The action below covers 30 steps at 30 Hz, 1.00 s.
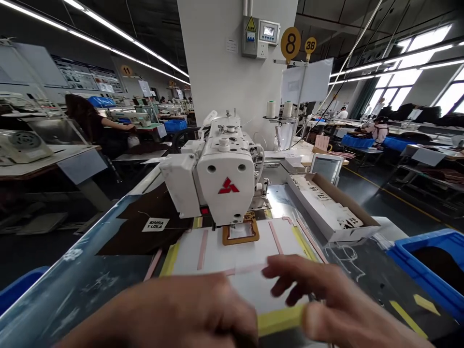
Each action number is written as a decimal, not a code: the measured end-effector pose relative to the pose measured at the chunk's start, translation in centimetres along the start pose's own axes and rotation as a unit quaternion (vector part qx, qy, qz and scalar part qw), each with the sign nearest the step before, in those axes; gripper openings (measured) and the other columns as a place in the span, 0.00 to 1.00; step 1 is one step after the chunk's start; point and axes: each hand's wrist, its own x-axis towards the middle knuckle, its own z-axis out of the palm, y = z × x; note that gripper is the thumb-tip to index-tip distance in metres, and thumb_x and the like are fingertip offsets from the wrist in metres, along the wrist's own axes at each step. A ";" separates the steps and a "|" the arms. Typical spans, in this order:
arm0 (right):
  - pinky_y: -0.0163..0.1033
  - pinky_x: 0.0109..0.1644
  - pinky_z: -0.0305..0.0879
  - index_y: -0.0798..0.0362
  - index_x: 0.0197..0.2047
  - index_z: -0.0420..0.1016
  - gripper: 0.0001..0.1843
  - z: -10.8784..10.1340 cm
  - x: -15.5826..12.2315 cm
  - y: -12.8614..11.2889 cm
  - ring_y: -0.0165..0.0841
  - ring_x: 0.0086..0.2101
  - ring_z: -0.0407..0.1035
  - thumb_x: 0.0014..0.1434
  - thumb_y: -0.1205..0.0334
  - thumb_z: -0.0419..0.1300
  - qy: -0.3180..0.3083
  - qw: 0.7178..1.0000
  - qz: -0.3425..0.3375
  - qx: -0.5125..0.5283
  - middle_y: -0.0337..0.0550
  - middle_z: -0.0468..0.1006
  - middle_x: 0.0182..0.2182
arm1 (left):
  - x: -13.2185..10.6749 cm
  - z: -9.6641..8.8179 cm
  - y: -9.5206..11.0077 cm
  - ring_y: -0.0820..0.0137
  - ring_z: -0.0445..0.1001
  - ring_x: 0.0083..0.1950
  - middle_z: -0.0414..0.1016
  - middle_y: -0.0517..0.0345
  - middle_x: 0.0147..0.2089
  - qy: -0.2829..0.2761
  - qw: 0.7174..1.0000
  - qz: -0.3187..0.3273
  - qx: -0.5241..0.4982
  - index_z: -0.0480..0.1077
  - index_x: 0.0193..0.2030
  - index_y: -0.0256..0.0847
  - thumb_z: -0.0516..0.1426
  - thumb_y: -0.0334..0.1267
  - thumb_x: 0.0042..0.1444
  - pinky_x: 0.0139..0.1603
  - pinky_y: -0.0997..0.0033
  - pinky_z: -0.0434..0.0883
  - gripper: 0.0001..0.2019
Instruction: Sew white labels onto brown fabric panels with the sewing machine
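Note:
My left hand (188, 309) is low in the view, over the near left part of a white sheet (217, 256) edged with yellow and pink tape. Its fingers bend downward and are blurred, so what lies under them is hidden. To the right, my right hand (333, 299) hovers over the sheet's near right side, fingers apart and nothing visible between them. Beyond both hands stands a white sewing machine (224, 179), its head above a brown frame (240, 240) on the sheet. A dark brown piece (126, 241) bearing a white label (155, 224) lies to the left.
At right a white cardboard box (337, 237) holds many printed labels (322, 195). Past it is a blue bin (427, 246) with dark material. Loose thread (348, 258) and yellow strips (408, 319) lie on the table. A blue bin edge (21, 290) shows at left. Other people work farther back.

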 end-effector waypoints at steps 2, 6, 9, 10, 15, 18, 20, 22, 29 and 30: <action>0.38 0.42 0.74 0.48 0.58 0.80 0.32 2.0 3.3 0.4 0.38 0.41 0.78 0.61 0.35 0.69 -0.104 0.989 0.046 0.093 0.46 0.82 0.45 | 2.2 -1.0 -0.1 0.74 0.64 0.25 0.67 0.67 0.24 -0.019 0.997 -0.074 -0.017 0.71 0.31 0.42 0.59 0.36 0.54 0.24 0.77 0.58 0.03; 0.32 0.26 0.65 0.53 0.35 0.72 0.20 4.5 7.3 3.4 0.27 0.22 0.68 0.67 0.45 0.64 -0.088 0.982 0.120 0.114 0.33 0.69 0.24 | 3.8 -2.1 -3.1 0.72 0.62 0.26 0.64 0.65 0.26 0.018 0.986 -0.152 -0.071 0.69 0.31 0.42 0.61 0.45 0.59 0.23 0.75 0.56 0.11; 0.32 0.23 0.63 0.50 0.33 0.66 0.19 3.9 8.5 5.4 0.28 0.20 0.67 0.70 0.47 0.60 -0.062 0.986 0.128 0.084 0.31 0.68 0.22 | 2.2 -2.3 -5.8 0.72 0.60 0.27 0.63 0.64 0.28 0.057 0.973 -0.205 -0.094 0.67 0.32 0.42 0.64 0.51 0.59 0.25 0.75 0.57 0.16; 0.32 0.23 0.64 0.49 0.32 0.64 0.19 3.4 8.8 5.8 0.28 0.20 0.67 0.70 0.47 0.59 -0.053 0.987 0.133 0.070 0.31 0.67 0.21 | 1.6 -2.3 -6.5 0.72 0.60 0.28 0.61 0.64 0.28 0.070 0.968 -0.221 -0.096 0.65 0.31 0.42 0.64 0.52 0.58 0.25 0.75 0.58 0.18; 0.33 0.22 0.59 0.48 0.27 0.58 0.21 1.3 10.1 5.9 0.29 0.19 0.67 0.70 0.52 0.59 -0.028 0.987 0.151 -0.038 0.30 0.63 0.17 | 0.2 -2.7 -9.1 0.71 0.62 0.27 0.55 0.65 0.27 0.145 0.940 -0.294 -0.092 0.59 0.30 0.44 0.61 0.58 0.59 0.24 0.75 0.65 0.22; 0.33 0.22 0.53 0.49 0.25 0.59 0.20 0.6 11.0 5.8 0.27 0.18 0.64 0.68 0.56 0.60 -0.014 0.982 0.157 -0.105 0.32 0.68 0.19 | 0.8 -3.2 -10.1 0.70 0.65 0.23 0.56 0.67 0.23 0.196 0.927 -0.313 -0.072 0.59 0.30 0.44 0.60 0.61 0.58 0.22 0.75 0.64 0.24; 0.34 0.21 0.50 0.50 0.25 0.59 0.20 0.2 11.4 5.9 0.26 0.18 0.62 0.67 0.58 0.59 -0.011 0.977 0.164 -0.137 0.34 0.70 0.19 | 1.2 -3.4 -10.5 0.71 0.64 0.21 0.58 0.67 0.21 0.223 0.921 -0.312 -0.061 0.59 0.28 0.43 0.61 0.61 0.57 0.21 0.75 0.62 0.25; 0.35 0.21 0.48 0.49 0.24 0.58 0.19 -0.1 11.6 5.9 0.26 0.17 0.62 0.66 0.59 0.59 -0.012 0.972 0.171 -0.159 0.34 0.70 0.19 | 1.4 -3.5 -10.7 0.71 0.66 0.21 0.64 0.64 0.22 0.236 0.919 -0.310 -0.057 0.61 0.28 0.43 0.61 0.60 0.57 0.21 0.75 0.63 0.23; 0.36 0.22 0.50 0.48 0.25 0.59 0.18 -0.5 12.6 5.6 0.30 0.18 0.65 0.67 0.58 0.56 -0.024 0.966 0.178 -0.189 0.37 0.73 0.18 | 1.2 -3.9 -11.3 0.67 0.71 0.24 0.68 0.61 0.21 0.267 0.914 -0.298 -0.063 0.60 0.26 0.43 0.61 0.55 0.58 0.22 0.75 0.60 0.22; 0.36 0.22 0.51 0.48 0.24 0.60 0.18 -0.7 12.9 5.6 0.30 0.18 0.66 0.66 0.59 0.56 -0.022 0.965 0.177 -0.193 0.38 0.73 0.18 | 1.3 -4.2 -11.5 0.68 0.68 0.22 0.67 0.61 0.19 0.275 0.913 -0.294 -0.066 0.59 0.25 0.43 0.62 0.54 0.58 0.22 0.75 0.58 0.22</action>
